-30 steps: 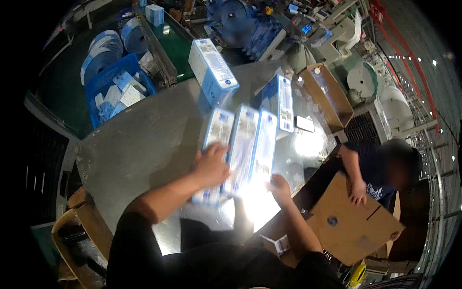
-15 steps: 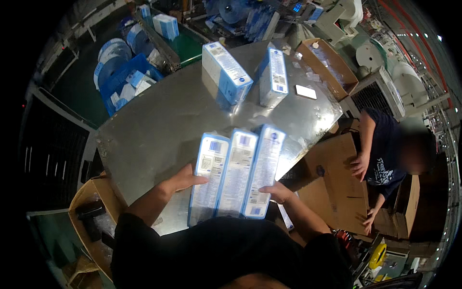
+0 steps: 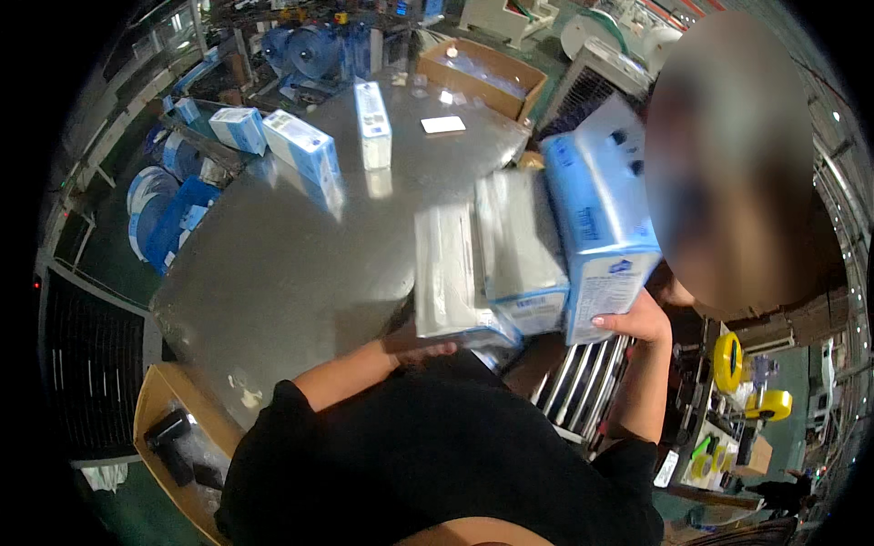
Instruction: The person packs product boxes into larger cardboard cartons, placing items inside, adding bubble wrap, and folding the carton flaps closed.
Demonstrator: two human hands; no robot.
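Three blue-and-white boxes are pressed side by side between my hands, tilted and off the table at its right edge. The left box [image 3: 444, 273] and middle box [image 3: 521, 238] show pale, motion-blurred sides. The right box [image 3: 605, 196] shows a bright blue side and a printed white end. My left hand [image 3: 421, 348] grips the near lower end of the left box, its fingers partly hidden. My right hand [image 3: 642, 318] clasps the near end of the right box, its thumb across the printed face.
On the metal table [image 3: 264, 300] stand two more boxes, one blue-and-white [image 3: 305, 150] and one narrow [image 3: 373, 127], near a white flat rectangle [image 3: 443, 125]. A carton [image 3: 482, 77] sits behind; another carton [image 3: 182, 437] is at left. Rollers [image 3: 583, 378] lie right, beside a blurred person.
The three boxes have been lifted and carried right, past the table's edge, tipping so their sides show. Both hands moved with them. My view has turned right; rollers and yellow tape rolls now show.
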